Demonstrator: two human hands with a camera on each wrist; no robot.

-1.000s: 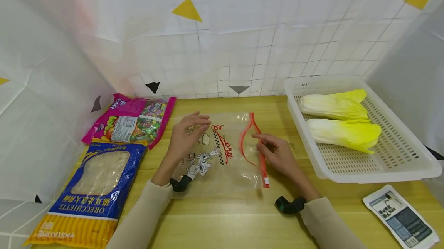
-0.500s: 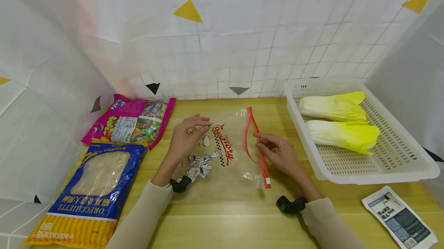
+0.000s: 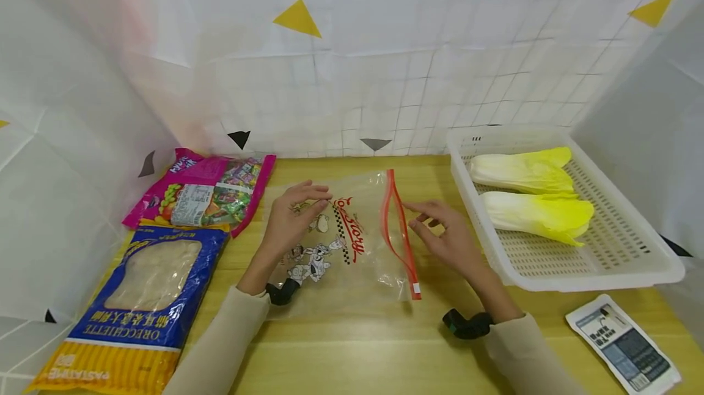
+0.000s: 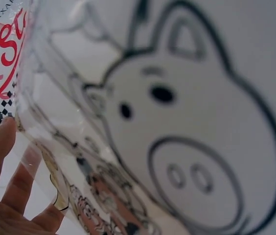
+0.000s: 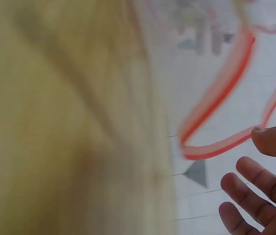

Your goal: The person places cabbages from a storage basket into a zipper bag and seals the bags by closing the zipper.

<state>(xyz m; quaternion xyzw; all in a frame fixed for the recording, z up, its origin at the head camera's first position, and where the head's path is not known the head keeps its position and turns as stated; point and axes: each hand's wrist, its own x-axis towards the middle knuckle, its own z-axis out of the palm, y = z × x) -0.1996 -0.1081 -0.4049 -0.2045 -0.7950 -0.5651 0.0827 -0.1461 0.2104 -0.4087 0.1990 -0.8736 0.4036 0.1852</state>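
Note:
A clear zip bag (image 3: 357, 285) with a red zip edge and cartoon print stands between my hands, its mouth gaping to the right. My left hand (image 3: 291, 214) pinches the bag's printed side; in the left wrist view the thumb (image 4: 0, 137) lies against the plastic and fingers show behind it. A printed pig (image 4: 192, 122) fills much of that view. My right hand (image 3: 448, 236) is just right of the red zip edge (image 5: 221, 98), fingers parted. In the right wrist view its thumb tip overlaps that edge, while the other fingers stretch out holding nothing.
A white basket (image 3: 632, 248) with two heads of napa cabbage (image 3: 536, 214) stands at the right. In front of it lies a white pouch (image 3: 624, 343). At the left are an orecchiette pasta bag (image 3: 137, 309) and a pink candy bag (image 3: 203, 190). White sheeting walls enclose the table.
My right hand's fingers have spread and come away slightly from the red zip edge. The left hand keeps its pinch. The head view has shifted a little.

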